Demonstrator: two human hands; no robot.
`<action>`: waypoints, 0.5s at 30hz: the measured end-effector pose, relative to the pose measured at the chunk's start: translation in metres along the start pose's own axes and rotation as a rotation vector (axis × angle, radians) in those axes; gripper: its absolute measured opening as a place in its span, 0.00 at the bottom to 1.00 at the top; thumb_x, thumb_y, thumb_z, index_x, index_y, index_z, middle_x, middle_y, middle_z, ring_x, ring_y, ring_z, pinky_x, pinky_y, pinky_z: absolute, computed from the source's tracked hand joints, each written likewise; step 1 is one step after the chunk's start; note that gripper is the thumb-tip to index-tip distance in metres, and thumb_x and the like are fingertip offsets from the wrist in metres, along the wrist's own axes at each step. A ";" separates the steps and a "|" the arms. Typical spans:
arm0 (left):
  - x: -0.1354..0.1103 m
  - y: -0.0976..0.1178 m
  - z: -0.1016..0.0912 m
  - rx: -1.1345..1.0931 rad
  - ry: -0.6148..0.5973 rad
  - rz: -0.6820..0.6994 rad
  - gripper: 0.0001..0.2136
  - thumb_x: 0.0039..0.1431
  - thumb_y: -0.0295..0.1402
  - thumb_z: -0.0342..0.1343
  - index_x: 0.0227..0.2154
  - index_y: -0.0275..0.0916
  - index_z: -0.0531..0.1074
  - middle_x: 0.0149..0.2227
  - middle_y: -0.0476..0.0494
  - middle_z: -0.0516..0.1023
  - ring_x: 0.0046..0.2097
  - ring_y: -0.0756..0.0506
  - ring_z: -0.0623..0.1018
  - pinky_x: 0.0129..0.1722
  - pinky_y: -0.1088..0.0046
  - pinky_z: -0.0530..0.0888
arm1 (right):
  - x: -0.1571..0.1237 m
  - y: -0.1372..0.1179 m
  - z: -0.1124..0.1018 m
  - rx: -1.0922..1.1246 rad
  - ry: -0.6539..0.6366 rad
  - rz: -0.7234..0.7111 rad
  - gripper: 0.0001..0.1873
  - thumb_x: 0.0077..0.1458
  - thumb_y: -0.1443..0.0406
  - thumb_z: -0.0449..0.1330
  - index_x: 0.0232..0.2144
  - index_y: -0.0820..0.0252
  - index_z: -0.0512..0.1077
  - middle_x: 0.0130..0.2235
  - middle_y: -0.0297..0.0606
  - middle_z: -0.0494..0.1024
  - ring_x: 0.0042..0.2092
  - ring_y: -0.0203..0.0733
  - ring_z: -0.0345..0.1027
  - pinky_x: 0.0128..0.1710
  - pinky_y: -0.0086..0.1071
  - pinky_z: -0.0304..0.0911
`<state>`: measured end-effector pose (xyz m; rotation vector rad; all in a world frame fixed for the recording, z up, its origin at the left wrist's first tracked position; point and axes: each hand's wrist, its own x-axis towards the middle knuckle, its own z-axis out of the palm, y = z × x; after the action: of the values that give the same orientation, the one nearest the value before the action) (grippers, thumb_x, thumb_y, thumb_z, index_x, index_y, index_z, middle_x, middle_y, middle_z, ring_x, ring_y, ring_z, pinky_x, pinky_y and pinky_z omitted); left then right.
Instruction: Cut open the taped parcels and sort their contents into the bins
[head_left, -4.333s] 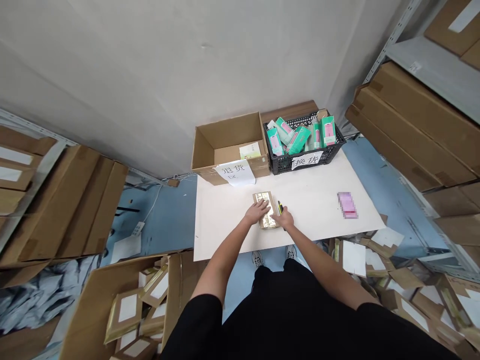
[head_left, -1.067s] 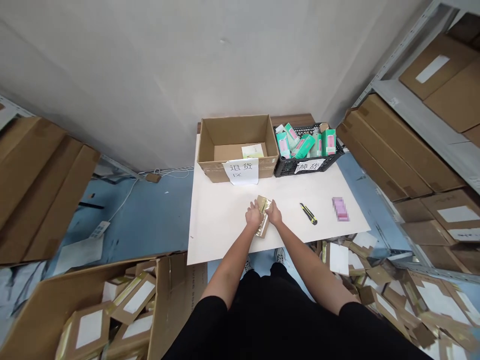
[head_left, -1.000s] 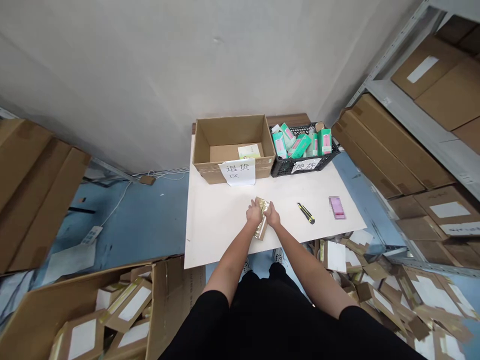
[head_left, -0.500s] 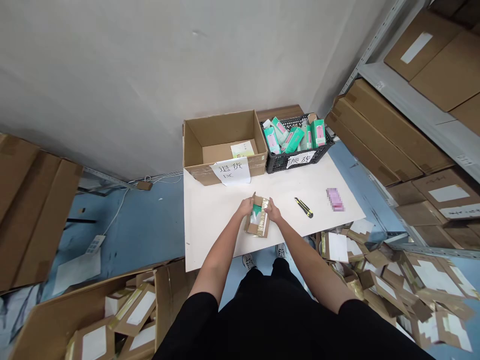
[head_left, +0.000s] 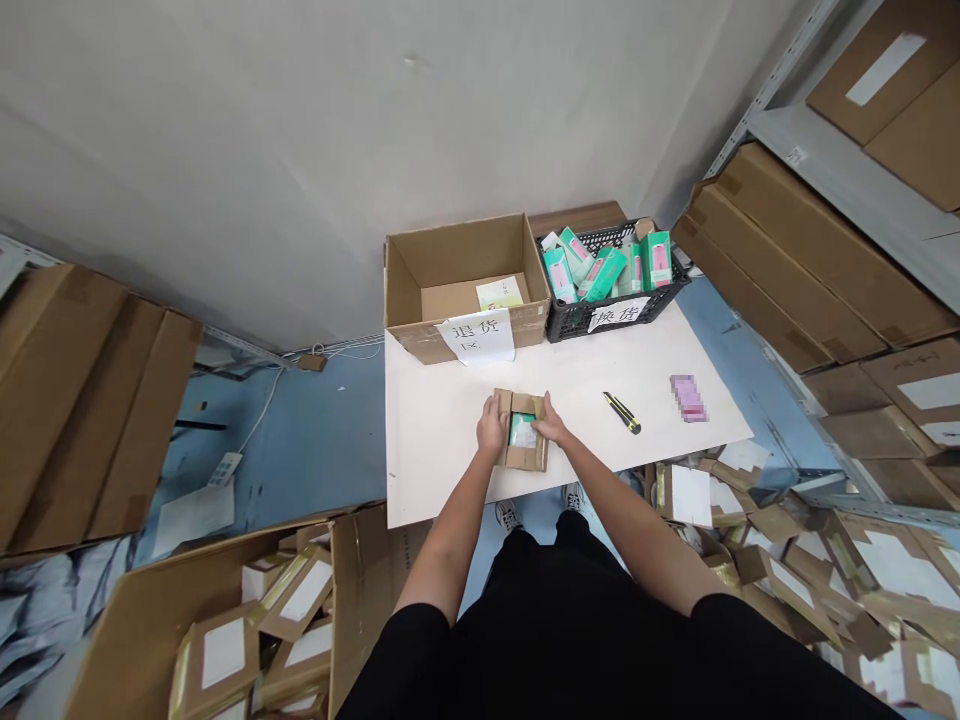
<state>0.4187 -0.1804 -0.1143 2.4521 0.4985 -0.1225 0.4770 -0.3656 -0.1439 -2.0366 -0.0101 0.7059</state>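
Just below the frame's centre: small carton (head_left: pixel 517 459), opened, on the table (head_left: pixel 435 430)
Left hand (head_left: pixel 491 430): curled on its left flap
Right hand (head_left: pixel 551 419): gripping its right side
Green-and-white contents (head_left: pixel 523 430): uncovered, not taken out
Box cutter (head_left: pixel 622 412): lying farther right

So this little brown cardboard box (head_left: pixel 522 459) is sitting on the white tabletop (head_left: pixel 435 440), near the front edge, long sides running away from the person. Its long flaps are spread open left and right, with brown cardboard covering both ends. Between those there's a green and whitish item (head_left: pixel 522 430) showing, tucked inside, too small to make out properly.
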 end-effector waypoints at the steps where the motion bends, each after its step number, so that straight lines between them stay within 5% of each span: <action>1: -0.001 0.002 0.002 0.000 -0.008 0.003 0.28 0.73 0.32 0.49 0.74 0.47 0.59 0.75 0.41 0.63 0.73 0.40 0.65 0.70 0.59 0.69 | -0.002 0.003 -0.007 0.082 -0.021 0.006 0.64 0.49 0.66 0.64 0.80 0.60 0.35 0.71 0.51 0.66 0.65 0.52 0.69 0.61 0.41 0.68; 7: -0.002 0.015 0.014 -0.061 0.019 0.060 0.23 0.74 0.32 0.47 0.68 0.45 0.70 0.74 0.39 0.63 0.72 0.38 0.67 0.70 0.56 0.69 | -0.012 0.014 -0.030 0.185 -0.062 0.068 0.60 0.48 0.68 0.60 0.80 0.55 0.40 0.69 0.46 0.71 0.58 0.51 0.75 0.55 0.41 0.72; 11: -0.011 0.020 0.017 -0.028 -0.013 -0.013 0.24 0.73 0.32 0.49 0.69 0.49 0.68 0.72 0.39 0.63 0.60 0.39 0.79 0.60 0.60 0.78 | 0.001 -0.001 -0.018 -0.108 0.089 0.042 0.51 0.52 0.65 0.63 0.76 0.60 0.53 0.68 0.49 0.72 0.62 0.51 0.72 0.59 0.39 0.69; 15: -0.022 0.020 0.023 -0.016 -0.043 -0.022 0.23 0.73 0.30 0.50 0.67 0.49 0.70 0.70 0.39 0.63 0.54 0.41 0.82 0.56 0.64 0.79 | 0.020 -0.023 0.000 -0.499 0.248 0.133 0.34 0.53 0.64 0.67 0.62 0.66 0.71 0.62 0.61 0.73 0.57 0.58 0.76 0.56 0.40 0.70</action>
<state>0.4066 -0.2163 -0.1170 2.4232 0.5053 -0.1795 0.4998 -0.3477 -0.1356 -2.6140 0.1028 0.5634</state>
